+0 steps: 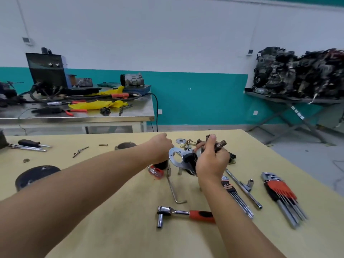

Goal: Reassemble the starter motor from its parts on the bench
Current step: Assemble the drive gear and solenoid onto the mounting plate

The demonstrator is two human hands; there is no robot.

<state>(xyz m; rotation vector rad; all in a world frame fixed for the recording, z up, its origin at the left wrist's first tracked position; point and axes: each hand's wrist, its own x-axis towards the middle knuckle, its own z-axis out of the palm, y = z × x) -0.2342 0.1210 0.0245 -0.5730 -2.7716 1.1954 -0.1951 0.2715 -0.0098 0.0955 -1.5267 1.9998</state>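
Note:
My right hand (pixel 211 159) grips the starter motor's dark body and solenoid end (pixel 191 161) just above the bench, thumb up beside its brown terminal studs (pixel 220 144). The silver mounting flange (pixel 176 158) with its large hole faces left. My left hand (pixel 161 146) is curled at the flange's far edge; its fingertips are hidden, so what it holds cannot be seen. A black cylindrical housing (pixel 161 164) stands under my left wrist. A washer (pixel 180 140) and small brass bits (pixel 189 144) lie behind the motor.
On the tan bench (pixel 111 211) lie a red-handled ratchet (pixel 186 214), an L-shaped socket wrench (pixel 173 189), two hex key sets (pixel 283 196), a T-handle socket bar (pixel 243 190), a red screwdriver handle (pixel 156 171), black covers (pixel 35 176) and a screwdriver (pixel 31 143) at left.

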